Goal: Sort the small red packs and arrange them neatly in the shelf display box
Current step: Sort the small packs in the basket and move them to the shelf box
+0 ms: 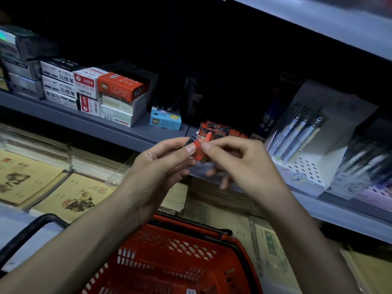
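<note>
Red basket sits lowest and closest in the head view, well below the shelf display box and under both forearms. It is probably parked there so both hands are free for sorting.

Just in front of and slightly below the display box, the two hands meet around one small red pack. The left hand pinches it, with the thumb flat on the pack's face and the fingers curled behind. The right hand nips the other side between thumb and forefinger, its remaining fingers loosely curled beneath. Held between both hands and turned towards the eyes, the pack looks to be getting checked or squared up before it goes in. Something dark shows at the left fingertips above the pack; whether it is a second pack I cannot tell.

The display box rests on the grey shelf. Inside it, more red packs lie crowded and not evenly lined up, so the arranging seems unfinished.

Left of the display box stands a small blue carton, and stacked stationery boxes stand farther left. Right of it, a white pen stand tilts its pens forward. Below and left of the display box lie tan notebooks.
</note>
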### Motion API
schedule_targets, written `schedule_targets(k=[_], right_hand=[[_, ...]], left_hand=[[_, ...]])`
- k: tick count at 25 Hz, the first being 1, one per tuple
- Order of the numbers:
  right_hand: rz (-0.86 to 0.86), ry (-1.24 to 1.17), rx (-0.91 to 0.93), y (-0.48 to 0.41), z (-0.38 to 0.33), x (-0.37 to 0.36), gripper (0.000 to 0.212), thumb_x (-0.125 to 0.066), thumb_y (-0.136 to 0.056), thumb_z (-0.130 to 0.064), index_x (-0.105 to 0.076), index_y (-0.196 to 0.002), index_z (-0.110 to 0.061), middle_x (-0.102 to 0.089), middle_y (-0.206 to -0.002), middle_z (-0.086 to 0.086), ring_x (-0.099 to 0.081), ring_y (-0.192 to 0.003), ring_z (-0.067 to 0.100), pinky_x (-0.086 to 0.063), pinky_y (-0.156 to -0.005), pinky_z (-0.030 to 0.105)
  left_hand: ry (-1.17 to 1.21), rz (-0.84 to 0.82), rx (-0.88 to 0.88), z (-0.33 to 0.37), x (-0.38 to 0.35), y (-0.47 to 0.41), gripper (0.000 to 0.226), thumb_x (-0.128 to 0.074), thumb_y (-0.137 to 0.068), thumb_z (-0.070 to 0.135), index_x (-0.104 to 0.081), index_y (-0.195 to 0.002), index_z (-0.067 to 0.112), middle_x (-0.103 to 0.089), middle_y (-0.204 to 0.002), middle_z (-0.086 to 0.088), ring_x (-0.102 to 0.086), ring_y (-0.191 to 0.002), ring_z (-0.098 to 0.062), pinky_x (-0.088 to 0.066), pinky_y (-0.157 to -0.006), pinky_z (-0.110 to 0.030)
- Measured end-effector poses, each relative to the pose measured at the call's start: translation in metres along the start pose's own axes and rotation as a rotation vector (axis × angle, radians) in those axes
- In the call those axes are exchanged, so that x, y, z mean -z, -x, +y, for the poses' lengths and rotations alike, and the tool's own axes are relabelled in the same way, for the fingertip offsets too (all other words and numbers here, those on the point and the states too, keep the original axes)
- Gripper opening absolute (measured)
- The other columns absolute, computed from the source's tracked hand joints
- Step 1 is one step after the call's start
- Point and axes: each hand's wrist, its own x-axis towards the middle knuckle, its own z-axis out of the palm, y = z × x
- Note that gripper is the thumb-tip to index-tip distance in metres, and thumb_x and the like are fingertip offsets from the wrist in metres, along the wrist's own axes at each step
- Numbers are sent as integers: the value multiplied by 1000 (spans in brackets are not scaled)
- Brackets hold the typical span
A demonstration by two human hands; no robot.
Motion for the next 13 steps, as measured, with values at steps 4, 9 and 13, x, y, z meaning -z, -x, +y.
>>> schedule_targets(k=[4,9,13], right_hand=[[-9,-159,3,0,0,-6,11,-77,-89,-7,-74,-100,-5,-77,-78,14,-76,-70,22,-60,-58,28],[530,239,275,-21,12,14,12,-79,-89,-18,-76,-99,-21,-75,-81,-6,-72,-69,10,-61,-64,33],[545,824,379,-43,27,23,19,-73,-92,-20,-78,-110,-18,-76,-99,0,-67,-94,22,-54,-77,35]], left_hand=[[-6,-21,12,2,-1,3,29,-73,-89,15,-76,-118,15,-80,-107,-8,-77,-93,-14,-60,-78,-21],[-75,1,25,6,1,2,21,-67,-96,22,-76,-114,22,-81,-107,-3,-77,-101,-16,-55,-85,-28],[-152,21,-19,6,1,0,18,-63,-99,24,-75,-113,21,-81,-107,-6,-77,-97,-17,-57,-87,-30]])
